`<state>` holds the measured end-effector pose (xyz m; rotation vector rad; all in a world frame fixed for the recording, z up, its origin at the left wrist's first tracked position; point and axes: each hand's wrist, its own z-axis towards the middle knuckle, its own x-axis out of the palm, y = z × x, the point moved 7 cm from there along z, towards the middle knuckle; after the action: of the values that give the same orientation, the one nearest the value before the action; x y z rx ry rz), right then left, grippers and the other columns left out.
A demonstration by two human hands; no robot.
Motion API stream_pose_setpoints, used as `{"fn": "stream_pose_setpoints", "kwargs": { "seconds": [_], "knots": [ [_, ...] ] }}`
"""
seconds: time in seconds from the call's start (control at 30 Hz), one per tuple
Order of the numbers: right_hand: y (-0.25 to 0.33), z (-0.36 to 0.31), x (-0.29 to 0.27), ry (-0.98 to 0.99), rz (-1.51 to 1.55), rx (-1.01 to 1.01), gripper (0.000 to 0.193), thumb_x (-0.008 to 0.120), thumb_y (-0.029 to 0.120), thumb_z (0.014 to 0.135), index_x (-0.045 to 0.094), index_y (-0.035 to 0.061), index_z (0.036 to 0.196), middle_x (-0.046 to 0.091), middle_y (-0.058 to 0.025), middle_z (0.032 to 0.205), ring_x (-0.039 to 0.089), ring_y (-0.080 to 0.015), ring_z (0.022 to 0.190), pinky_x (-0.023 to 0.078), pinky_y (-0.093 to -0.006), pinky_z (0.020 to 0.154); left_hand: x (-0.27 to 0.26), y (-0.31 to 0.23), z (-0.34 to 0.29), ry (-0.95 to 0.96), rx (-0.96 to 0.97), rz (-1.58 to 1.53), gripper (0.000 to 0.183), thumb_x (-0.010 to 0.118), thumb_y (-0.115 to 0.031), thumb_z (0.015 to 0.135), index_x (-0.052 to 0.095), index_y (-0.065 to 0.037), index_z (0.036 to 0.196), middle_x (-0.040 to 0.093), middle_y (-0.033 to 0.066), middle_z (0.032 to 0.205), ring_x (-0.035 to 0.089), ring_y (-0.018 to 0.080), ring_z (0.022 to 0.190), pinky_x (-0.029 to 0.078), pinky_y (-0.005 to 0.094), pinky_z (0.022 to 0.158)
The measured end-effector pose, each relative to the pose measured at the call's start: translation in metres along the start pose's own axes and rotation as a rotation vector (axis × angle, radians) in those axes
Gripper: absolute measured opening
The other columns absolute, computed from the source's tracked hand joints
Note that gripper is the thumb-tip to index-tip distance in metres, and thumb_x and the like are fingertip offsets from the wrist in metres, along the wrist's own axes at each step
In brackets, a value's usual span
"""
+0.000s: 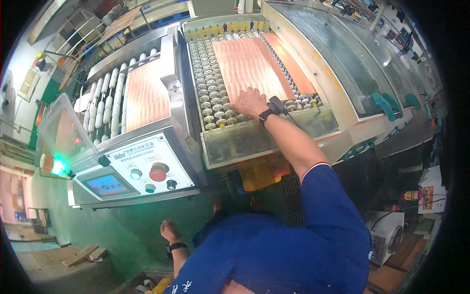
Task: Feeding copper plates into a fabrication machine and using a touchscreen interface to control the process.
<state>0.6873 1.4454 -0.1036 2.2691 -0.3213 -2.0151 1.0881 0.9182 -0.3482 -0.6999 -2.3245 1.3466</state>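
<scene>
My right hand (pixel 249 102) lies with fingers spread on the near edge of a copper-coloured sheet (pixel 252 66). The sheet rests flat on rows of small white roller wheels (pixel 208 93) in a conveyor bed. On its right, a second copper sheet (pixel 289 61) goes partly under the machine's cover. Low and to the left, my left hand (pixel 170 231) hangs over the green floor with its fingers curled, and nothing shows in it. Both wrists wear black bands. Another copper sheet (pixel 147 93) sits on the white rollers (pixel 115 93) of the left machine.
The left machine's front panel (pixel 147 169) carries a screen (pixel 106 185), a red knob (pixel 158 172) and a lit green button (pixel 135 174). A clear flap (pixel 63 130) stands up beside it. Clear covers (pixel 333 49) with green handles (pixel 384 105) span the right side. A translucent wall (pixel 269 137) fronts the conveyor.
</scene>
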Motion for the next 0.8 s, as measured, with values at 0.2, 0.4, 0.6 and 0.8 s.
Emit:
{"fn": "stream_pose_setpoints", "kwargs": {
  "seconds": [0.2,0.4,0.6,0.8],
  "knots": [
    [-0.015,0.007,0.007,0.071,-0.003,0.105,0.073,0.063,0.056,0.086,0.059,0.0019,0.135,0.048,-0.0207,0.146,0.041,-0.0403,0.138,0.037,-0.0593,0.108,-0.030,0.043,-0.018,-0.121,-0.088,-0.048,0.024,0.058,-0.006,0.095,0.057,0.002,0.117,0.062,0.0094,0.091,0.061,0.0216,0.076,0.050,0.0365,0.064],
    [-0.024,-0.001,-0.006,0.104,0.021,0.108,0.061,0.060,0.041,0.087,0.061,0.0024,0.133,0.050,-0.0214,0.144,0.044,-0.0415,0.137,0.038,-0.0585,0.108,-0.072,0.105,0.014,-0.076,-0.174,0.050,0.021,0.056,-0.002,0.094,0.060,0.001,0.114,0.065,0.0119,0.092,0.062,0.0279,0.075,0.048,0.0413,0.062],
    [-0.005,0.008,0.003,-0.043,0.049,-0.126,0.058,0.062,0.044,0.088,0.064,-0.0030,0.122,0.058,-0.0264,0.131,0.056,-0.0420,0.124,0.045,-0.0488,0.104,-0.067,0.140,0.041,0.484,-0.328,-0.584,0.006,0.058,-0.006,0.090,0.064,-0.006,0.093,0.064,0.0124,0.083,0.063,0.0299,0.077,0.050,0.0448,0.064],
    [0.025,0.032,0.033,-0.024,0.465,-0.299,0.062,0.061,0.044,0.091,0.059,-0.0078,0.125,0.061,-0.0320,0.127,0.058,-0.0436,0.121,0.045,-0.0475,0.104,-0.068,0.134,0.041,0.238,-0.108,0.046,0.013,0.069,-0.023,0.079,0.066,-0.010,0.075,0.069,0.0152,0.081,0.066,0.0324,0.071,0.052,0.0430,0.062]
  ]
}}
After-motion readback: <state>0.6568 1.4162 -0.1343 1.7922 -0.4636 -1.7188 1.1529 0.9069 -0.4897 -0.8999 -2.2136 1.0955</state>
